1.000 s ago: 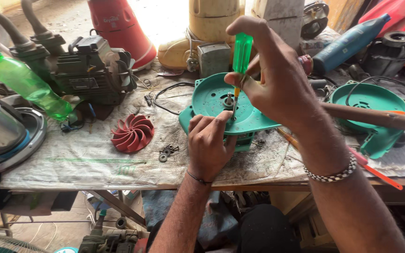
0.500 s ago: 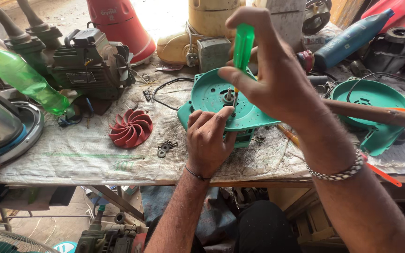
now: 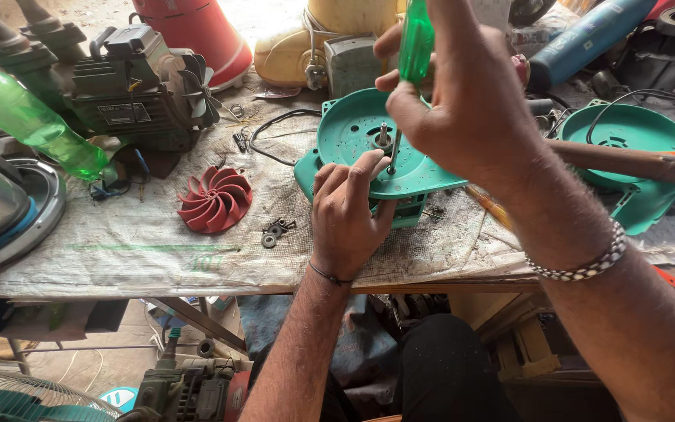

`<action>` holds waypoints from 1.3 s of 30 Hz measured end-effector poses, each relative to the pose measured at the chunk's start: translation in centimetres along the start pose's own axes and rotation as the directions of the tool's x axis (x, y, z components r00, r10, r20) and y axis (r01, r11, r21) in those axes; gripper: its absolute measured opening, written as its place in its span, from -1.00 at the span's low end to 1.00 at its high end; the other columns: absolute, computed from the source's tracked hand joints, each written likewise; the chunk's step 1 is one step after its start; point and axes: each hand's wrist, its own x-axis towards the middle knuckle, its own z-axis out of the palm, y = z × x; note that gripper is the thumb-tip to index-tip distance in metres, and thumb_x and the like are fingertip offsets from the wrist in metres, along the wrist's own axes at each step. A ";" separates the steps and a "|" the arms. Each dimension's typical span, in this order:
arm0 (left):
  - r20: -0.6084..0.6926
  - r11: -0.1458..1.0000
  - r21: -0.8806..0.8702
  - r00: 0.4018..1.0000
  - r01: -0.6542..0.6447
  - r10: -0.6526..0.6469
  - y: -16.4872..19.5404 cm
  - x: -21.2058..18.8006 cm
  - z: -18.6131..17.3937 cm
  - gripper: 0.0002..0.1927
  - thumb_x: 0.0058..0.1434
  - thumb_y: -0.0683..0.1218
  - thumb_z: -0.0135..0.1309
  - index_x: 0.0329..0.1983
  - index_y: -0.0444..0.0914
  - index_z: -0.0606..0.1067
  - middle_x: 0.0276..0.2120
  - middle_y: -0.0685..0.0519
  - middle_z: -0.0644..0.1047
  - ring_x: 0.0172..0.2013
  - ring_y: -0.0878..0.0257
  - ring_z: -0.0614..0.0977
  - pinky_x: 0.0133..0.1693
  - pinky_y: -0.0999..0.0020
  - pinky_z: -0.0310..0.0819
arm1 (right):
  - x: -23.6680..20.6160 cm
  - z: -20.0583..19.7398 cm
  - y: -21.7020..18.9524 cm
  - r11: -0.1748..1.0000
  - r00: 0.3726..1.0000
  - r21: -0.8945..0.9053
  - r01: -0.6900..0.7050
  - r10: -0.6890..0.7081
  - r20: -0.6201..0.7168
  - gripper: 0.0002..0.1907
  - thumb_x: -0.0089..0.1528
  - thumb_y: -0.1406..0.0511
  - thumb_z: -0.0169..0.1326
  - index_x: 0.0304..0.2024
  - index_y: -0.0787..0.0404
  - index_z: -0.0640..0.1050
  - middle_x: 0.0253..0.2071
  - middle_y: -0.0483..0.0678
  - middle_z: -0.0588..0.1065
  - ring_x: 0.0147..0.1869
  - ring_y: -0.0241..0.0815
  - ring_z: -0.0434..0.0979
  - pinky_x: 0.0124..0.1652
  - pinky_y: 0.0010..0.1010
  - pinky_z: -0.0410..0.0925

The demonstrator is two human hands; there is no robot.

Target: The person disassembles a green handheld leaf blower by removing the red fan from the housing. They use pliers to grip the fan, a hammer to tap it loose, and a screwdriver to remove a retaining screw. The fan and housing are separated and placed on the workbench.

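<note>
Two hands (image 3: 351, 209) crowd green housing (image 3: 353, 133).

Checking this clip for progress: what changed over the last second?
Little changed. The right hand keeps gripping the green-handled screwdriver, its tip staying by the shaft of the green housing. The left hand still steadies the housing's front edge. The view has drawn closer; the red impeller and washers lie as before.

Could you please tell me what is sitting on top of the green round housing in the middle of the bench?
The left hand rests on the green housing, beside its shaft and the screwdriver tip. The hand covers the near rim.
</note>
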 end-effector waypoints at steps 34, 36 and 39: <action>0.020 0.998 0.061 0.999 0.032 -0.033 0.3 0.0 0.0 -0.35 0.15 -0.13 0.37 0.28 -0.21 0.35 -0.11 0.10 0.66 0.03 0.16 0.59 0.20 0.16 0.29 | -1.0 -0.6 0.3 0.993 0.993 -0.041 -0.115 0.116 0.025 -0.26 0.33 0.35 0.26 0.38 0.25 0.08 0.26 0.25 0.38 0.09 0.04 0.59 0.01 -0.19 0.52; 0.006 0.997 0.068 1.000 0.029 -0.029 0.3 0.1 0.1 -0.36 0.16 -0.14 0.36 0.27 -0.21 0.34 -0.08 0.10 0.67 0.04 0.17 0.59 0.20 0.16 0.29 | -1.0 -0.5 0.3 0.990 1.000 0.139 -0.019 0.016 0.019 -0.42 0.46 0.48 0.11 0.39 0.19 0.11 0.22 0.13 0.45 0.22 -0.05 0.66 0.15 -0.26 0.54; 0.000 0.998 0.067 1.000 0.023 -0.023 0.2 0.0 0.2 -0.33 0.13 -0.14 0.37 0.28 -0.22 0.34 -0.08 0.09 0.67 0.04 0.15 0.59 0.20 0.15 0.28 | -1.2 -0.6 0.2 0.991 0.997 0.116 -0.073 0.070 0.029 -0.30 0.42 0.45 0.12 0.44 0.20 0.01 0.19 0.15 0.40 0.22 -0.05 0.61 0.18 -0.24 0.53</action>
